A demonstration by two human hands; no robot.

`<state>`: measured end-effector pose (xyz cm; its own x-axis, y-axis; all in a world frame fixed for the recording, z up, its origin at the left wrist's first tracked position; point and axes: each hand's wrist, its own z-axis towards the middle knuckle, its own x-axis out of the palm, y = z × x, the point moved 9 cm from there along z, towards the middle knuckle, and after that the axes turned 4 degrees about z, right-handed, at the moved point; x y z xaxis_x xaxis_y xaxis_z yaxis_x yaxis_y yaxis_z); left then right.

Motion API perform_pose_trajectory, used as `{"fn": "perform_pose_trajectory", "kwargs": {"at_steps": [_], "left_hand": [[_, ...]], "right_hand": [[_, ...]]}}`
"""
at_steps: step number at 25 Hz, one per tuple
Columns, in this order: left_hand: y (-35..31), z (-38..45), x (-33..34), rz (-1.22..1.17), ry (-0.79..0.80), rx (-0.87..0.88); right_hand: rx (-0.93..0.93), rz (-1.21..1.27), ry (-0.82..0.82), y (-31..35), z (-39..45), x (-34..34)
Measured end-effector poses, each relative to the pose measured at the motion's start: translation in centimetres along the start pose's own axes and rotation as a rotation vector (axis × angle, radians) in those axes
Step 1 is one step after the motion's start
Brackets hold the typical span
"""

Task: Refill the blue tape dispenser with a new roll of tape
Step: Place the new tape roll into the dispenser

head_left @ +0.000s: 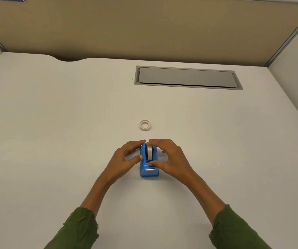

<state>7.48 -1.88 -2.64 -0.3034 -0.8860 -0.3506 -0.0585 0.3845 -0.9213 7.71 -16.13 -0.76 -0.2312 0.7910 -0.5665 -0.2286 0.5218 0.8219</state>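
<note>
The blue tape dispenser (149, 170) stands on the white desk in front of me, its cutter end towards me. A white roll of tape (149, 153) sits upright in its cradle. My left hand (125, 159) curls around the dispenser's left side, thumb against the blue wall, fingertips over the far end. From the right, my right hand (169, 157) arches over it, with the thumb lying on the blue body just below the roll and the fingers reaching the roll's top. A second, thin ring of tape (145, 125) lies flat on the desk a little beyond the dispenser.
A grey cable hatch (187, 77) is set into the desk (55, 132) at the back right. Beige partition panels (144, 27) close off the far edge and both sides. Both my forearms wear green sleeves.
</note>
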Motion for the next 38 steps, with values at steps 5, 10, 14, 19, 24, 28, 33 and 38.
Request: {"fn": "perform_pose_trajectory", "kwargs": {"at_steps": [5, 10, 14, 19, 24, 28, 33, 38], "left_hand": [[-0.2, 0.3, 0.0, 0.054, -0.005, 0.027], [-0.3, 0.2, 0.4, 0.091, 0.027, 0.041], [-0.2, 0.3, 0.5, 0.08, 0.01, -0.005], [-0.8, 0.8, 0.4, 0.168, -0.087, 0.025], [-0.3, 1.0, 0.4, 0.162, -0.099, 0.016], [0.0, 1.1, 0.4, 0.138, -0.089, 0.017], [-0.2, 1.1, 0.3, 0.085, -0.104, 0.003], [-0.1, 1.1, 0.1, 0.06, -0.119, 0.015]], "right_hand": [[-0.013, 0.037, -0.071, 0.2, 0.5, -0.6], [0.038, 0.12, -0.075, 0.3, 0.8, -1.3], [0.097, 0.217, -0.071, 0.2, 1.1, -1.7], [0.184, 0.278, -0.046, -0.4, 1.4, -1.6], [0.216, 0.294, -0.049, -1.1, 1.7, -1.4], [0.235, 0.32, -0.104, -1.2, 2.1, -1.6], [0.169, 0.338, -0.146, -0.3, 1.8, -2.2], [0.098, 0.35, -0.027, 0.2, 1.1, -1.6]]}}
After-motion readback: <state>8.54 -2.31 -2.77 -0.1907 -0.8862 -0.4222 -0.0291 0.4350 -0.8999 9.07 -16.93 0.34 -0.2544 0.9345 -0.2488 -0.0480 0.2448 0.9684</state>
